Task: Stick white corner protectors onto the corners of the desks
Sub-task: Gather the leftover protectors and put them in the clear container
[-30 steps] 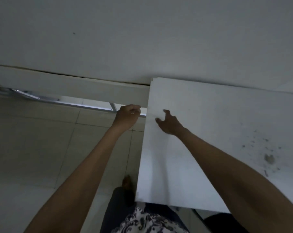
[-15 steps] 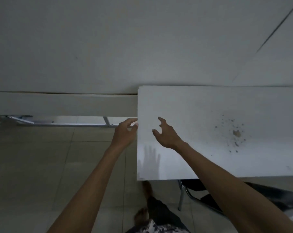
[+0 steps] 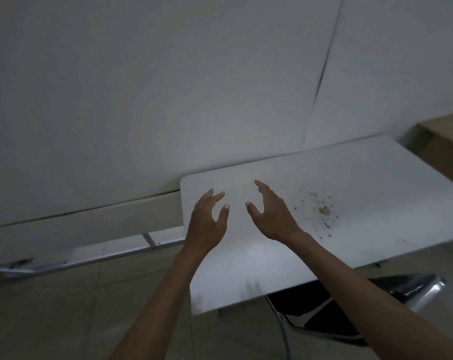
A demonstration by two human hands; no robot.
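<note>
- Both hands are up over the white desk [image 3: 350, 193], near its far left corner by the wall [image 3: 142, 87].
- The left hand [image 3: 207, 224] has its fingers spread and loose, nothing in it.
- The right hand [image 3: 272, 216] is the same, fingers apart and slightly bent, holding nothing.
- No corner protector can be made out on that far left corner.
- A patch of dirty specks [image 3: 321, 211] lies on the desk just right of the right hand.
- A black chair [image 3: 350, 307] sits under the near edge.

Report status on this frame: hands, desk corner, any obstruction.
Left hand and right hand both open, holding nothing, over the white desk. No corner protector visible on the far-left corner. Nothing blocking it; stains off to the right.
</note>
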